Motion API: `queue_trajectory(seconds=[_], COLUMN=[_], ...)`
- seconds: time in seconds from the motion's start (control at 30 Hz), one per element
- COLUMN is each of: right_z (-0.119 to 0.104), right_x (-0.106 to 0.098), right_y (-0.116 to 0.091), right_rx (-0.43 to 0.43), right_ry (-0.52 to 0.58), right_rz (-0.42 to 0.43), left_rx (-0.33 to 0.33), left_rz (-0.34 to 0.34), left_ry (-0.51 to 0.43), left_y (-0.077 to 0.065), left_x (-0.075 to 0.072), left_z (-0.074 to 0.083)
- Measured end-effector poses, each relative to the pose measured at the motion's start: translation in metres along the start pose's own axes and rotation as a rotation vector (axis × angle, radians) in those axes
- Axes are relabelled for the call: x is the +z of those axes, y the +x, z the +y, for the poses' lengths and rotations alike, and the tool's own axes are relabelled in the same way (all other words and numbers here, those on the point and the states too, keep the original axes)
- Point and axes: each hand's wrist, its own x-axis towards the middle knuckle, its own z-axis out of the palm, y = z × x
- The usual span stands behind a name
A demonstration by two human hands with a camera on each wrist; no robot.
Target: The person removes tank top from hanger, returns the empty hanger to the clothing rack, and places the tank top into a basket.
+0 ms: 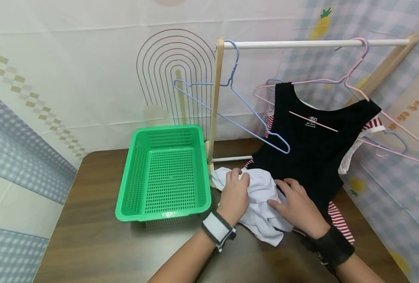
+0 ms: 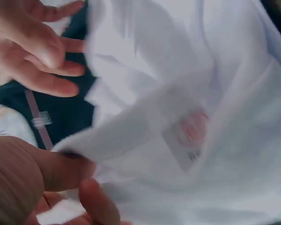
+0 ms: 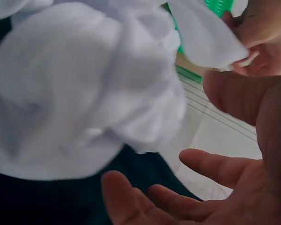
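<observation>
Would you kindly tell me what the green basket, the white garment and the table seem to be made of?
Green basket: probably molded plastic, slightly glossy, given its even color and perforated walls.
White garment: soft, matte fabric, perhaps cotton, given its loose folds.
Table: wood or wood-look laminate with a soft sheen; streaky grain shows, but not which.

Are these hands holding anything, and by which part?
The left hand pinches the white garment by an edge; the right hand holds nothing.

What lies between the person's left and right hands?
In the head view, the bunched white garment lies between the left hand and right hand; the left wrist view shows the left pinching its edge.
</observation>
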Motion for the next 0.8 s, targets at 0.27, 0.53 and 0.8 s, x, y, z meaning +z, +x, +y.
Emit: queue_trajectory(seconds=[0.27,0.53,0.8], right_z=[0.006,0.006,0.001], right_x=[0.025,0.037,0.019], right_y=[0.009,0.014,0.013], right_rx=[0.037,0.037,-0.022], right_ry=[0.012,0.001,0.084], right_rz=[-0.126,-0.118,0.033], left_rx=[-0.188,-0.225,-0.196], left_rz=[-0.179,-0.289,-0.289], left_ry=[0.003,0.074,0.116], left_y=[0.014,0.016,0.021], left_x=[0.047,0.062,0.028], left_z=[-0.006,-0.015,-0.009])
